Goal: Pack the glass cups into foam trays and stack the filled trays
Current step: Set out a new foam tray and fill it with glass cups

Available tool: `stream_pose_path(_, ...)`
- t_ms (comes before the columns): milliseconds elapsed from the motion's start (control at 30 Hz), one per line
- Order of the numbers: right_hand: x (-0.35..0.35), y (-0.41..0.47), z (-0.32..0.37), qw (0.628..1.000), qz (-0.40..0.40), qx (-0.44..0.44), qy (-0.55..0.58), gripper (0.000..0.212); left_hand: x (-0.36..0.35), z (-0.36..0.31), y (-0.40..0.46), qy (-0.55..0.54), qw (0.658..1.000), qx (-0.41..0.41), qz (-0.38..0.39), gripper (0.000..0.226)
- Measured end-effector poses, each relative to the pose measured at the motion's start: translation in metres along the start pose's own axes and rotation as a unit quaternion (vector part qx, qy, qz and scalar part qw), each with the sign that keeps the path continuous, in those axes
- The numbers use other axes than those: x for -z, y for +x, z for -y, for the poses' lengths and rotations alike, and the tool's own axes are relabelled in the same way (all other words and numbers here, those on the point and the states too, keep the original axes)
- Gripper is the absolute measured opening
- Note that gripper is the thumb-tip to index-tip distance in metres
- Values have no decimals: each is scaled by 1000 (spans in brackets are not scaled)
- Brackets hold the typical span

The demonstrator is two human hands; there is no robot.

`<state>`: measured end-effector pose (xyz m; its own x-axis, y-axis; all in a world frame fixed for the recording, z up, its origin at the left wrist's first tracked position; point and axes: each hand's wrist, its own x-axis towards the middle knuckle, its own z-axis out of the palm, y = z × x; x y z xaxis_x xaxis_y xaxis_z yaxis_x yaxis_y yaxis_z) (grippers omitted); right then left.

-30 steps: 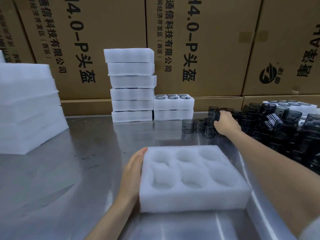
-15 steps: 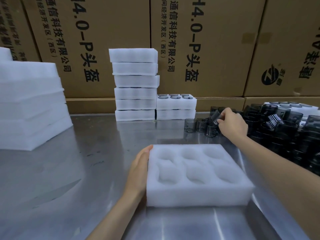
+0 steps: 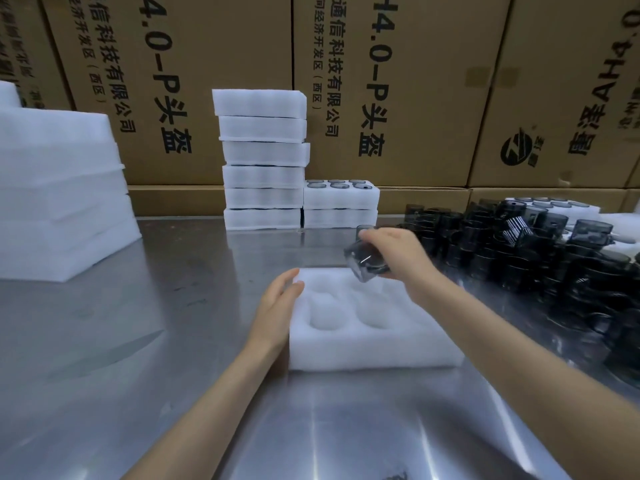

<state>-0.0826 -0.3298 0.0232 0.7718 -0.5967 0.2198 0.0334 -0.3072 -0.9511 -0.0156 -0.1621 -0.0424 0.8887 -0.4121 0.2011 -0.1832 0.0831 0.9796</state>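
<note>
While the foam tray (image 3: 363,327) sits mid-tabletop (image 3: 145,341), bare steel lies open on its left and near sides; its right edge runs close to the pile of dark glass cups (image 3: 540,258). Left hand (image 3: 277,306) lies flat against the tray's left edge, fingers (image 3: 289,277) straight and together, holding nothing. Right hand (image 3: 398,254) hovers over the tray's back pockets, fingers curled round a dark glass cup (image 3: 365,259). Cup is tilted, long axis slanting down and left toward the tray; which end is the mouth is blurred. Tray's visible pockets are unfilled. Behind the tray stand a tall stack of trays (image 3: 263,161) and a short stack (image 3: 341,204) with cups showing on top, against cardboard boxes (image 3: 398,81). Far left of the tray: more foam (image 3: 59,202).
</note>
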Motion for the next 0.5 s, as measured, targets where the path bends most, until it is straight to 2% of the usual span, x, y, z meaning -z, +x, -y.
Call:
stream_pose_path(67,-13,-4,-5,999,26,8,-35,34,1,1,1,9,1000,3,12,35)
stream_pose_path(167,-26,-6,-6,989,19,94,-110,44,3,3,2,23,999,-1,23,40)
stream_pose_path(267,-37,-5,-4,971,17,183,-149,36,4,4,3,26,999,-5,28,42)
stream_pose_path(400,-46,-6,-15,936,77,255,-230,21,5,5,5,32,999,-8,33,42)
stream_pose_path(500,-48,-9,-20,908,112,272,-297,20,6,6,6,34,999,-10,35,42)
